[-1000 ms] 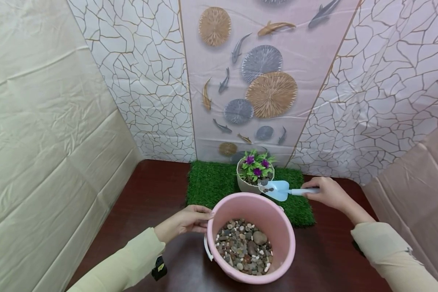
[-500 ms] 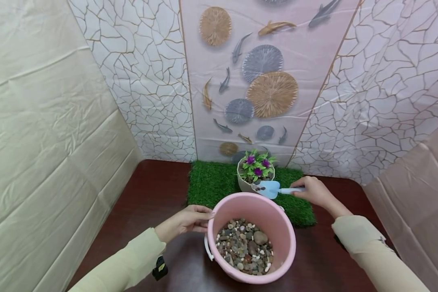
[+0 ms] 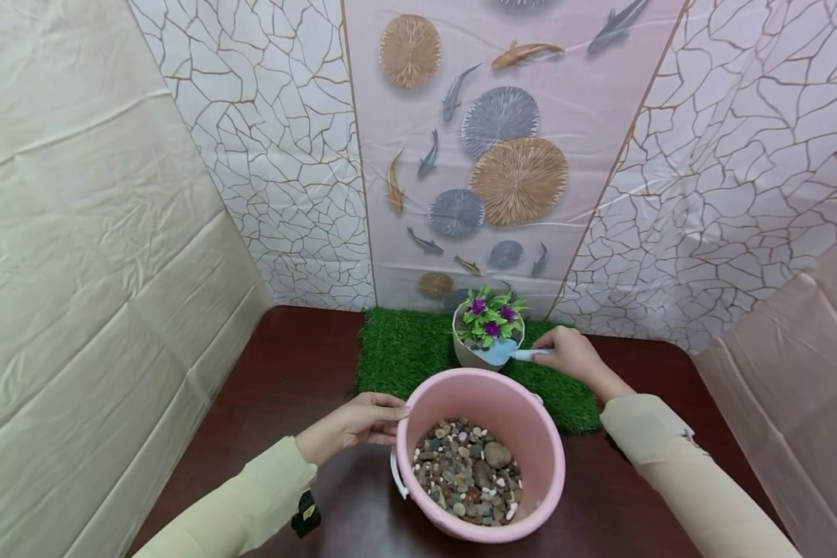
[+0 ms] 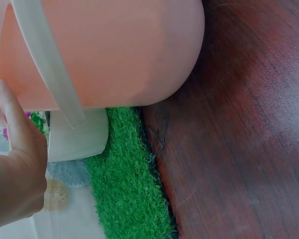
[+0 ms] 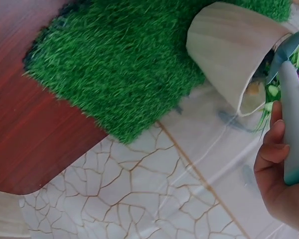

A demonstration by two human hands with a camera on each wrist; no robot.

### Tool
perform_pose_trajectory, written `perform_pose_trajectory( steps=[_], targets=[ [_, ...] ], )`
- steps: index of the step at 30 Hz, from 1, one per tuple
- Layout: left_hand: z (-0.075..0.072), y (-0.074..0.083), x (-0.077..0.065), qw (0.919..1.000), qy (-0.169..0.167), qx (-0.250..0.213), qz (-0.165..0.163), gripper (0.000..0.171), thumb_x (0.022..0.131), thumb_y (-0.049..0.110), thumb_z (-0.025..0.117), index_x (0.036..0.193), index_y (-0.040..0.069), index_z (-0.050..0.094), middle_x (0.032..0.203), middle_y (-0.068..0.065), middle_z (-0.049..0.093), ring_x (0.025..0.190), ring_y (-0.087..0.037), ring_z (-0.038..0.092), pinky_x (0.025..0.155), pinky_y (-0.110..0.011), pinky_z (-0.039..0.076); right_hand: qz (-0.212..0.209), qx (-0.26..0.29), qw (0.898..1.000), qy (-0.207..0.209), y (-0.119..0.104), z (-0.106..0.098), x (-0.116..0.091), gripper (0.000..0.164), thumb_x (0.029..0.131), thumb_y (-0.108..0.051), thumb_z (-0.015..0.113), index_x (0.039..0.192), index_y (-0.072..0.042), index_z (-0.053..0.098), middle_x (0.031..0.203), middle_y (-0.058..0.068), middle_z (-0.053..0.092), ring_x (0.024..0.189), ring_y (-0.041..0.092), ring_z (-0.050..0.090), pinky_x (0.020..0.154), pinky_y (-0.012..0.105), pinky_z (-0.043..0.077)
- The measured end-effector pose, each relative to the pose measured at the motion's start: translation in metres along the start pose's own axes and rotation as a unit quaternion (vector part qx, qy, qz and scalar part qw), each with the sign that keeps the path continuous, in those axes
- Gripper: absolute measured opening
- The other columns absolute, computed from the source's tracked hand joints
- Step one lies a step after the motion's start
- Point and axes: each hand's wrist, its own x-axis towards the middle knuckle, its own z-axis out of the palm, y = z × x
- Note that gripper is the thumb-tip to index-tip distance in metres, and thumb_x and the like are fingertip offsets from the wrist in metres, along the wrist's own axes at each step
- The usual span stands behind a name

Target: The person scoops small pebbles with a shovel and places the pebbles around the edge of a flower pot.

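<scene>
A pink bucket [image 3: 494, 401] stands at the front, holding mixed pebbles [image 3: 463, 473]. My left hand [image 3: 363, 419] pinches its left rim between thumb and fingers; the thin white bail handle [image 3: 397, 474] hangs just below. In my right hand [image 3: 573, 358] is a small light-blue trowel [image 3: 498, 352], gripped by its pale handle. The blade lies tilted at the front rim of a white flowerpot [image 3: 464, 355], its tip over the opening. Purple flowers with green leaves [image 3: 491, 311] rise from the pot. The right wrist view shows the trowel [image 5: 294, 119] reaching the pot's mouth.
A green artificial-grass mat [image 3: 408, 349] lies under the pot, behind the bucket, on a dark red-brown wooden table [image 3: 265, 395]. Patterned cloth [image 3: 307, 178] closes off the back, with beige cloth [image 3: 111, 256] along the left and more on the right.
My right hand has moved left with the trowel, bringing its blade from beside the pot to over its rim and tipping it. The pebbles seen on the blade no longer show. The left hand stays put.
</scene>
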Motion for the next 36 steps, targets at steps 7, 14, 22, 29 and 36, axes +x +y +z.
perform_pose_trajectory(
  steps=[7, 14, 22, 29, 36],
  targets=[
    [0.001, 0.0, 0.0, 1.0, -0.002, 0.0, 0.002, 0.015, 0.09, 0.009, 0.061, 0.104, 0.005, 0.065, 0.069, 0.002, 0.066, 0.061, -0.007, 0.065, 0.061, -0.022, 0.059, 0.013, 0.015, 1.0, 0.008, -0.011, 0.003, 0.005, 0.016, 0.085, -0.013, 0.066, 0.085, 0.001, 0.074, 0.06, 0.006, 0.064, 0.046, 0.009, 0.035, 0.046, 0.022, 0.032],
    [0.001, 0.001, 0.0, 1.0, 0.003, 0.001, -0.001, 0.012, 0.09, 0.009, 0.062, 0.101, 0.007, 0.065, 0.069, 0.002, 0.065, 0.06, -0.007, 0.064, 0.061, -0.023, 0.059, 0.044, 0.063, 0.997, 0.001, -0.019, 0.004, 0.01, 0.02, 0.085, -0.013, 0.063, 0.089, 0.003, 0.074, 0.07, 0.013, 0.07, 0.049, 0.01, 0.041, 0.049, 0.023, 0.037],
    [0.002, 0.002, 0.0, 1.0, -0.004, -0.005, -0.001, 0.01, 0.09, 0.008, 0.061, 0.098, 0.008, 0.066, 0.068, 0.003, 0.065, 0.06, -0.007, 0.064, 0.061, -0.022, 0.059, 0.057, 0.073, 0.996, -0.012, -0.026, 0.001, 0.011, 0.022, 0.086, -0.014, 0.063, 0.092, 0.005, 0.073, 0.081, 0.018, 0.071, 0.055, 0.012, 0.05, 0.051, 0.025, 0.042],
    [0.001, 0.002, -0.001, 0.9999, -0.008, -0.006, 0.0, 0.01, 0.09, 0.008, 0.061, 0.099, 0.007, 0.066, 0.068, 0.003, 0.065, 0.06, -0.006, 0.064, 0.061, -0.022, 0.059, 0.043, 0.039, 0.998, -0.009, -0.034, -0.004, 0.006, 0.021, 0.086, -0.014, 0.063, 0.091, 0.004, 0.073, 0.08, 0.016, 0.071, 0.057, 0.012, 0.051, 0.051, 0.024, 0.042],
    [0.001, 0.001, -0.001, 1.0, -0.003, -0.008, -0.003, 0.008, 0.09, 0.008, 0.061, 0.096, 0.009, 0.066, 0.068, 0.002, 0.066, 0.06, -0.007, 0.065, 0.061, -0.022, 0.059, 0.035, 0.017, 0.999, -0.006, -0.038, -0.012, -0.003, 0.019, 0.087, -0.015, 0.064, 0.091, 0.002, 0.073, 0.078, 0.013, 0.07, 0.052, 0.011, 0.043, 0.049, 0.024, 0.037]
  ],
)
